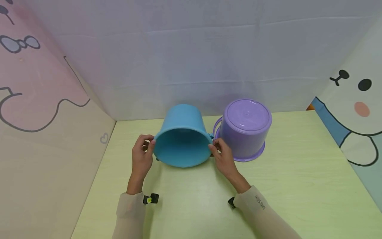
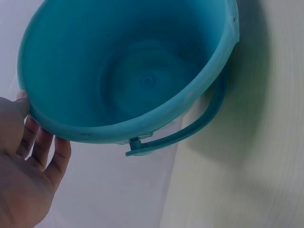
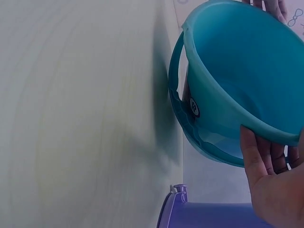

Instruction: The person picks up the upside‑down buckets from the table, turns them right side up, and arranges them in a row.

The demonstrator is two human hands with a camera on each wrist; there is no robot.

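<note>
A blue bucket [image 1: 183,116] is tipped on its side, its mouth facing me and nothing inside it. My left hand [image 1: 142,156] pinches the rim on the left, thumb at the edge and fingers behind, as the left wrist view also shows. On the opposite side my right hand [image 1: 222,156] grips the rim the same way. The bucket's handle [image 2: 190,130] hangs along its underside, close over the table. Just right of it, an upside-down purple bucket [image 1: 247,132] stands with its base up, near the back of my right hand.
The pale wooden table [image 1: 298,166] runs to a grey-white cloth wall [image 1: 191,66] behind the buckets. Cartoon-printed panels rise at the left and right sides. The purple bucket's handle [image 1: 217,127] lies between the two buckets.
</note>
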